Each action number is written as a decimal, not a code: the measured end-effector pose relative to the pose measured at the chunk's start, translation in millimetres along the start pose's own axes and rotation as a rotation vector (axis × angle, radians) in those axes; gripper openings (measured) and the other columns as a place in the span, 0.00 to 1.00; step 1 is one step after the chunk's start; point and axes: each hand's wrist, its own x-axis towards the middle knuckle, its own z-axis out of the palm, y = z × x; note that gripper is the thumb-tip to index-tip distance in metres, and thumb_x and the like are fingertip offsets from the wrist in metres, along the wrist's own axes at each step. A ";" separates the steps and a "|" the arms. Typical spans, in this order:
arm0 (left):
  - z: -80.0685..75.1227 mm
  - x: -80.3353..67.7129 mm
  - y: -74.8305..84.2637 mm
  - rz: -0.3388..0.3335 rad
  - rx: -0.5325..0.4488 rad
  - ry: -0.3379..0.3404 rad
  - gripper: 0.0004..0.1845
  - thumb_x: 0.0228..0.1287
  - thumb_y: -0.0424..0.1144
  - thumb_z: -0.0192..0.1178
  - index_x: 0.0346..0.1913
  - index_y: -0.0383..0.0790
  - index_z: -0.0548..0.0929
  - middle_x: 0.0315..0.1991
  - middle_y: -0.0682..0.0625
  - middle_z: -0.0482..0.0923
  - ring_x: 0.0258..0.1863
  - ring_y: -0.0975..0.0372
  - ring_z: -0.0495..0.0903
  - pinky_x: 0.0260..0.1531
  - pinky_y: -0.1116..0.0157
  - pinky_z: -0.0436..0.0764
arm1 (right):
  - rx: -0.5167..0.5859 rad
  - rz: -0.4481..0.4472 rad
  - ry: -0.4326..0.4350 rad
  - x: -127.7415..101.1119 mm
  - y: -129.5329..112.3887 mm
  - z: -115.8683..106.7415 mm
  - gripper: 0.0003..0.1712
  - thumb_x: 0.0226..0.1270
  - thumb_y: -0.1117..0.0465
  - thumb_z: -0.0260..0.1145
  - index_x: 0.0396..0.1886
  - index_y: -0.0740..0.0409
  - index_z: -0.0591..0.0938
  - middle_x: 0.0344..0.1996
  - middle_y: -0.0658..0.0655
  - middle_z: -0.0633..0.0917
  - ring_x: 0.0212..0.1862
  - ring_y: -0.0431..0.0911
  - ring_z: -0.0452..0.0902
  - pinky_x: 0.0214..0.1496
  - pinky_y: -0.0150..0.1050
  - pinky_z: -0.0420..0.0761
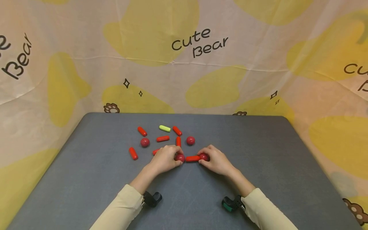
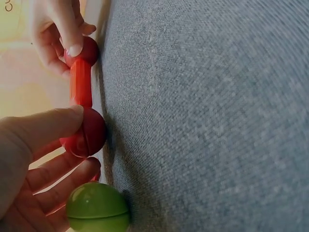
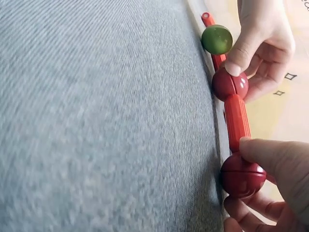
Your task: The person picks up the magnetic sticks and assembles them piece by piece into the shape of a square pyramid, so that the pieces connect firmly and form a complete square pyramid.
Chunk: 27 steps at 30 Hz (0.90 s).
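Observation:
On the grey table (image 1: 258, 166) a short red stick (image 1: 192, 158) lies level between two red balls. My left hand (image 1: 176, 158) pinches the left red ball (image 1: 180, 157) and my right hand (image 1: 204, 160) pinches the right red ball (image 1: 203, 157). In the left wrist view my thumb lies over the near ball (image 2: 87, 133), with the stick (image 2: 81, 83) running on to the far ball (image 2: 84, 50). A green ball (image 2: 98, 208) sits by my left fingers, hidden in the head view. The right wrist view shows the same chain: ball (image 3: 241, 175), stick (image 3: 236, 121), ball (image 3: 230, 83), green ball (image 3: 217, 39).
Loose pieces lie behind the hands: two red balls (image 1: 145, 142) (image 1: 190, 140), several red sticks such as one at the left (image 1: 133, 153), and a green stick (image 1: 165, 128). A printed cloth backdrop (image 1: 184, 64) rises on three sides of the table.

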 end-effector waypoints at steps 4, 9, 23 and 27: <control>0.0 0.2 1.7 -0.001 0.003 -0.002 0.11 0.48 0.38 0.69 0.36 0.43 0.81 0.25 0.54 0.75 0.22 0.67 0.69 0.25 0.67 0.69 | 0.000 0.012 -0.006 0.3 -3.3 0.0 0.12 0.53 0.58 0.70 0.40 0.51 0.83 0.31 0.51 0.76 0.29 0.40 0.67 0.29 0.33 0.67; 0.2 0.7 1.7 0.004 0.004 -0.002 0.10 0.48 0.38 0.69 0.36 0.44 0.81 0.25 0.54 0.75 0.22 0.67 0.69 0.25 0.67 0.69 | -0.004 0.019 -0.015 0.2 -4.1 -0.5 0.12 0.53 0.58 0.70 0.40 0.52 0.83 0.31 0.52 0.76 0.29 0.40 0.67 0.28 0.33 0.67; -0.1 9.7 3.1 -0.012 0.054 0.015 0.13 0.48 0.37 0.69 0.40 0.43 0.83 0.29 0.53 0.79 0.24 0.65 0.71 0.27 0.65 0.72 | -0.001 0.003 -0.082 1.0 -5.9 -7.3 0.05 0.57 0.56 0.66 0.29 0.51 0.81 0.23 0.46 0.75 0.25 0.37 0.67 0.28 0.30 0.67; 0.0 12.2 5.3 -0.035 0.074 0.028 0.13 0.47 0.38 0.69 0.39 0.45 0.84 0.30 0.53 0.81 0.24 0.64 0.73 0.27 0.64 0.73 | 0.046 0.011 -0.138 1.1 -7.1 -7.9 0.05 0.59 0.56 0.64 0.31 0.51 0.81 0.20 0.44 0.76 0.22 0.35 0.67 0.25 0.29 0.68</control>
